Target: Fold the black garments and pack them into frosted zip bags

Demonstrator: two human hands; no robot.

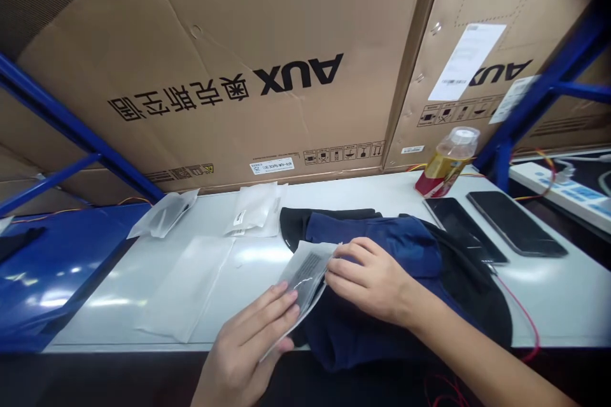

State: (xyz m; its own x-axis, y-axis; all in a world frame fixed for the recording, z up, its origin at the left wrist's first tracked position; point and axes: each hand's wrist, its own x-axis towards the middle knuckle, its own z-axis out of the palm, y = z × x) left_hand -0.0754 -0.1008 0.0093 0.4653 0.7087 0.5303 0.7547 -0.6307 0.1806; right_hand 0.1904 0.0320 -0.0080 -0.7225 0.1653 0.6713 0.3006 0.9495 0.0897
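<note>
So my left hand has the near end of a small frosted bag, fingers flat on top and thumb underneath. My right hand is curled in, fingertips pinching the bag's far right edge. There's something dark inside, can't make out what. The bag's tilted over a heap of navy and black cloth on my white table. Off to the left lies a flat frosted bag. A bit farther back are two filled-looking packets, one near the table's left edge and one with a little label. Right of the cloth I've got two dark-screened phones, then a red-and-yellow bottle behind them. Big AUX cartons, printing upside down, wall off the back.
</note>
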